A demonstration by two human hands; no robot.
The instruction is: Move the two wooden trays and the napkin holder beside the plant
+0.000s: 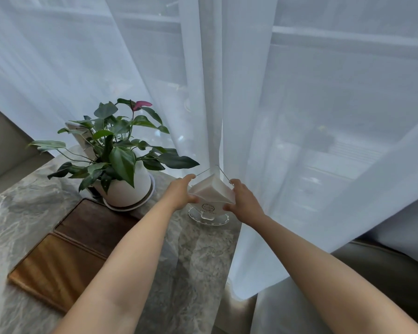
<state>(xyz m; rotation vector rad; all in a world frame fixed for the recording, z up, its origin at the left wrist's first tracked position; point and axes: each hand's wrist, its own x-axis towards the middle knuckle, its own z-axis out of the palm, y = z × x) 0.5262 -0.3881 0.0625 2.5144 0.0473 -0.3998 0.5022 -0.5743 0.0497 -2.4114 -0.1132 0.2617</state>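
Napkin holder (211, 196) between both hands

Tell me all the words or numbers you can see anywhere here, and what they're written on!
Napkin holder, clear front panel: a small round emblem with a line of tiny lettering under it, too small and blurred to read.
Nothing else shows writing: none on the white plant pot, the two wooden trays, the marble tabletop or the curtain.
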